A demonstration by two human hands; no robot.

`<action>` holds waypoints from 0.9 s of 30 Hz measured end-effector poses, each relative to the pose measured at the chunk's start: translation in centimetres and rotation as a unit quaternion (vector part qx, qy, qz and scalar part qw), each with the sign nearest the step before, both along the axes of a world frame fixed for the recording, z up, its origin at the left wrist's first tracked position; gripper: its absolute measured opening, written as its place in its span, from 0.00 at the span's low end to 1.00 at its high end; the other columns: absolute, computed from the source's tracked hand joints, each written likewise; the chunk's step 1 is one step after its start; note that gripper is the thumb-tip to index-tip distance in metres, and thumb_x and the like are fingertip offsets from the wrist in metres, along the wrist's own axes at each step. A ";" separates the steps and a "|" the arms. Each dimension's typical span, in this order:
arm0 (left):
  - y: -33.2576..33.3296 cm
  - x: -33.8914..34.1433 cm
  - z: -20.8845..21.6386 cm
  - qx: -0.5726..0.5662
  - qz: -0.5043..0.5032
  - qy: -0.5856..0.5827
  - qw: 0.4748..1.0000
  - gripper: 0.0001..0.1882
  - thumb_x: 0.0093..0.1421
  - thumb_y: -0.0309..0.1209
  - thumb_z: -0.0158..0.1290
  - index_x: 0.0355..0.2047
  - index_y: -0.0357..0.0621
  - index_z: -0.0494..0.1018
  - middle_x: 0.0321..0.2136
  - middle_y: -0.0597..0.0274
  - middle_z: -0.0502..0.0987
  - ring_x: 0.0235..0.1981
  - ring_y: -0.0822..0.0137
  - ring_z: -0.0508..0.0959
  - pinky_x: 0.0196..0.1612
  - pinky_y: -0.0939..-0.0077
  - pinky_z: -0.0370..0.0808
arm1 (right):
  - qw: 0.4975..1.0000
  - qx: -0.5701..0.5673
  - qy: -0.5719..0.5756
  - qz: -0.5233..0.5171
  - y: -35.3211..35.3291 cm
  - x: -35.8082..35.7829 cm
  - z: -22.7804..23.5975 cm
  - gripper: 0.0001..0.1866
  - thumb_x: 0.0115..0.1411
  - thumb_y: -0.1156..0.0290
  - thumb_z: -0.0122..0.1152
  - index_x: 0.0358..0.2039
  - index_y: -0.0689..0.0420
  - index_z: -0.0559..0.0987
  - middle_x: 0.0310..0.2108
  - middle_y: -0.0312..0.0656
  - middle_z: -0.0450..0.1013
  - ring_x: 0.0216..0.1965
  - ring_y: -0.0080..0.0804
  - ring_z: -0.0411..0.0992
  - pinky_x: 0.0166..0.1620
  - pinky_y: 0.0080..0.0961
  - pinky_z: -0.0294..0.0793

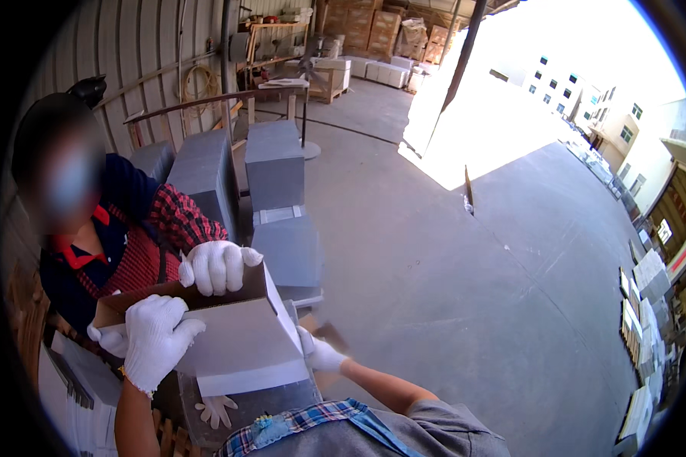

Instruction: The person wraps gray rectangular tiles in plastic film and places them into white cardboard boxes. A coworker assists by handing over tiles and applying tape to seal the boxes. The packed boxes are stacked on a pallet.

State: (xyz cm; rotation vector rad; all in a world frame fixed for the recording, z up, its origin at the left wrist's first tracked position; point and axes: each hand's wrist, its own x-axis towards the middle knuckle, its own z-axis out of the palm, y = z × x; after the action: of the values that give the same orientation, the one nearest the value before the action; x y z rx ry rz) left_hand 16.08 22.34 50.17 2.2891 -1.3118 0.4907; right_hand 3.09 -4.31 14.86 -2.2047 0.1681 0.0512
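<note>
A white cardboard box (240, 339), brown inside and uncovered on top, stands tilted between me and a co-worker. My left hand (156, 339), in a white knit glove, is closed over its near rim towards the left. At the right end of the box, my gloved right hand (322, 354) holds its side, the fingers partly hidden. The co-worker's gloved hand (217, 266) grips the far rim, and another gloved hand (108, 340) shows at the left end. Under the box is a grey work surface (270, 400), with a loose white glove (217, 411) on it.
A co-worker (122, 244) in a red checked apron stands at the left. Grey wrapped stacks (274, 164) stand beyond the box. White and dark flat pieces (84, 381) are piled at lower left. A pedestal fan (306, 68) stands farther back; more stacks (648, 327) line the right.
</note>
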 end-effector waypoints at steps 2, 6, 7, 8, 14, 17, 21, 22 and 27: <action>-1.4 0.7 -0.2 0.019 -0.058 -0.031 0.998 0.15 0.46 0.34 0.67 0.18 0.43 0.70 0.17 0.55 0.72 0.22 0.54 0.75 0.27 0.59 0.70 | 0.996 0.076 0.027 -0.042 -2.4 -0.2 -1.6 0.42 0.58 0.67 0.61 0.71 0.56 0.53 0.61 0.57 0.68 0.62 0.48 0.68 0.64 0.34 0.67; -0.1 0.4 -1.1 0.035 -0.046 -0.040 0.998 0.13 0.48 0.34 0.68 0.22 0.42 0.75 0.18 0.56 0.73 0.23 0.56 0.76 0.27 0.62 0.71 | 0.906 0.406 0.070 -0.098 -2.2 0.8 1.6 0.22 0.72 0.73 0.40 0.63 0.57 0.72 0.54 0.40 0.75 0.54 0.30 0.73 0.59 0.27 0.71; -0.1 0.5 -1.4 0.038 -0.047 -0.029 0.998 0.13 0.49 0.36 0.68 0.24 0.42 0.77 0.19 0.56 0.75 0.24 0.56 0.77 0.27 0.62 0.72 | 0.903 0.415 0.047 -0.100 -3.6 0.6 -0.6 0.22 0.71 0.73 0.40 0.63 0.58 0.72 0.54 0.41 0.75 0.54 0.30 0.74 0.58 0.28 0.72; 0.6 0.2 -1.3 0.047 -0.037 -0.022 0.998 0.14 0.50 0.38 0.67 0.25 0.42 0.77 0.20 0.56 0.76 0.24 0.57 0.77 0.27 0.63 0.72 | 0.907 0.408 0.054 -0.093 -3.2 0.7 0.1 0.23 0.70 0.70 0.42 0.62 0.59 0.72 0.54 0.42 0.75 0.54 0.31 0.74 0.58 0.28 0.72; 1.4 -0.4 -1.7 0.029 -0.031 -0.040 0.998 0.15 0.50 0.40 0.66 0.23 0.43 0.75 0.19 0.59 0.74 0.24 0.59 0.77 0.27 0.63 0.72 | 0.787 0.532 0.077 -0.302 -2.1 3.2 1.8 0.22 0.65 0.59 0.56 0.54 0.59 0.77 0.47 0.44 0.78 0.48 0.37 0.77 0.52 0.34 0.74; 1.8 -0.2 -1.6 0.031 -0.035 -0.070 0.996 0.14 0.51 0.41 0.64 0.22 0.46 0.74 0.19 0.61 0.74 0.25 0.59 0.79 0.28 0.63 0.74 | 0.866 0.447 0.037 -0.218 -2.2 4.2 0.2 0.22 0.65 0.60 0.56 0.54 0.59 0.77 0.46 0.46 0.78 0.48 0.39 0.77 0.52 0.35 0.75; -2.3 0.3 -2.5 0.099 -0.075 -0.039 0.991 0.12 0.54 0.41 0.61 0.25 0.49 0.75 0.20 0.61 0.76 0.27 0.60 0.81 0.28 0.64 0.76 | 0.943 0.289 -0.010 -0.163 -3.7 4.0 -1.6 0.21 0.65 0.60 0.56 0.53 0.59 0.78 0.46 0.48 0.79 0.48 0.42 0.77 0.51 0.35 0.75; -2.7 0.1 -2.7 0.089 -0.070 -0.030 0.993 0.11 0.55 0.41 0.61 0.25 0.49 0.76 0.20 0.60 0.76 0.27 0.60 0.81 0.29 0.64 0.76 | 0.954 0.260 -0.016 -0.149 -3.4 4.4 -1.8 0.21 0.65 0.60 0.56 0.52 0.59 0.78 0.46 0.48 0.79 0.48 0.43 0.76 0.51 0.35 0.75; -1.1 -1.0 -4.6 0.129 -0.054 0.026 0.990 0.12 0.58 0.42 0.59 0.27 0.48 0.76 0.21 0.59 0.77 0.27 0.58 0.81 0.29 0.60 0.75 | 0.986 0.137 -0.032 -0.094 -2.2 5.2 -4.1 0.20 0.65 0.60 0.55 0.51 0.59 0.78 0.46 0.51 0.79 0.48 0.46 0.76 0.51 0.36 0.75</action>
State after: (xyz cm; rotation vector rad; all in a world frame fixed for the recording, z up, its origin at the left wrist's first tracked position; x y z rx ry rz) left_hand 15.05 21.25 45.62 2.4014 -1.5399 0.2329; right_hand 8.27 -6.54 10.77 -1.9056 0.3138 -0.0971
